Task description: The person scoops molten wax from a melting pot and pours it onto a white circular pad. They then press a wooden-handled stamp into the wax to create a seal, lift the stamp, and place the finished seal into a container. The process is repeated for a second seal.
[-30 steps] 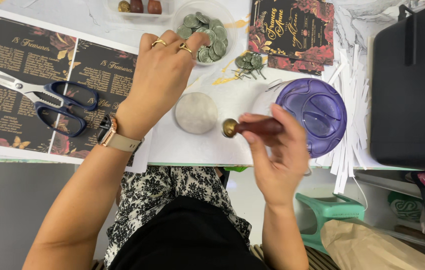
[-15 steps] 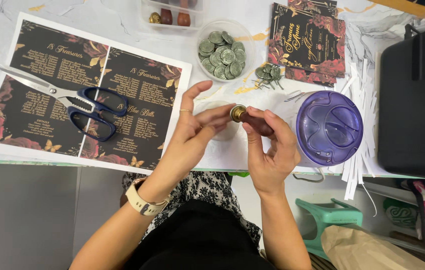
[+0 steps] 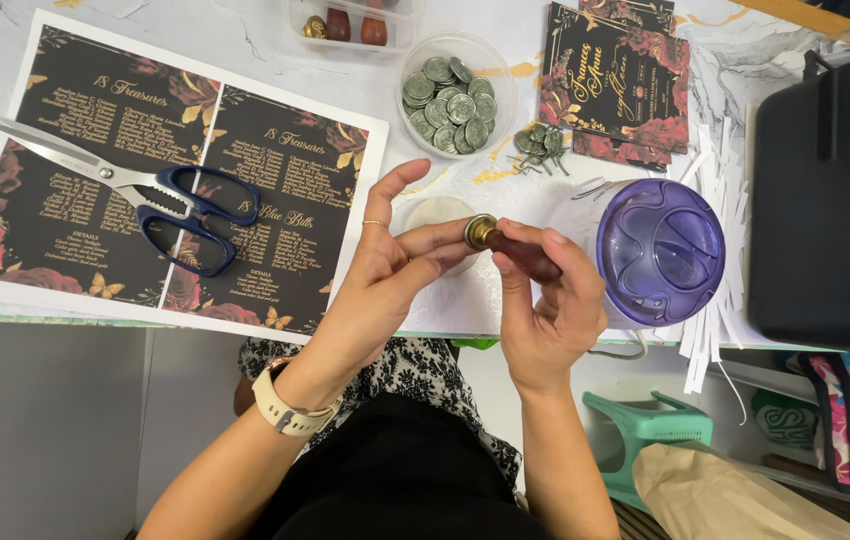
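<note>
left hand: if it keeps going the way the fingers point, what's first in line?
Likely the brass head of the dark wooden stamp, which the left hand already pinches; its fingers point right, toward the right hand. Depth looks matched, so nothing lies between.

Wax stamp (image 3: 510,248): dark reddish-brown handle, brass head; held level, head leftward, just left of purple bowl (image 3: 660,252).

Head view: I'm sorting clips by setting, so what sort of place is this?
Probably a home craft desk for making invitations: printed floral sheets with scissors on them, a tub of green wax seals, and a seal stamp held in both hands.
</note>
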